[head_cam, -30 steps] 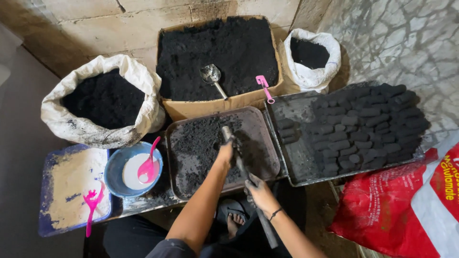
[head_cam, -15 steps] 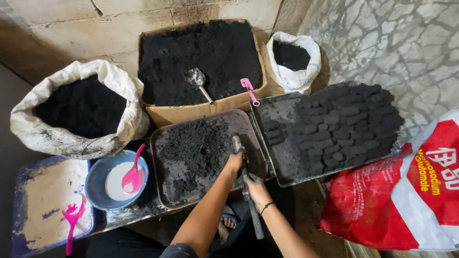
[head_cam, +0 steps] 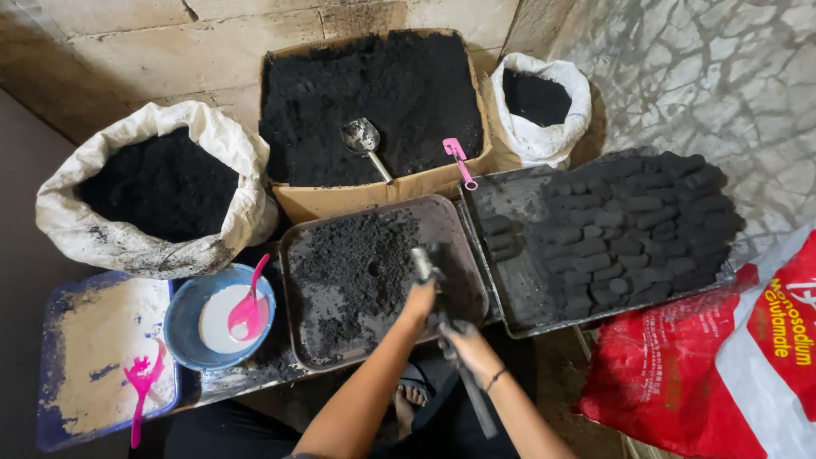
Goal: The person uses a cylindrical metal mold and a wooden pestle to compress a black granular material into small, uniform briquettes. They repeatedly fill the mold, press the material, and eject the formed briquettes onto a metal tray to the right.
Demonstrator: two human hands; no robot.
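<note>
Rough concrete corner, sooty tabletop (head_cam: 246, 374): left hand (head_cam: 419, 299) and right hand (head_cam: 463, 342) both clench a metal tube press (head_cam: 442, 319), packing charcoal mix from the tray (head_cam: 463, 223); finished briquettes (head_cam: 629, 229) at 2 o'clock. Next, I'd guess, calls for a firm push out.

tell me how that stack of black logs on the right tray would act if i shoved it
The black logs are short cylinders piled loosely several layers high, so a shove would likely send the top ones rolling or tumbling. The tray has only a low rim, so some might spill over. They look like pressed powder and may crumble.
</note>
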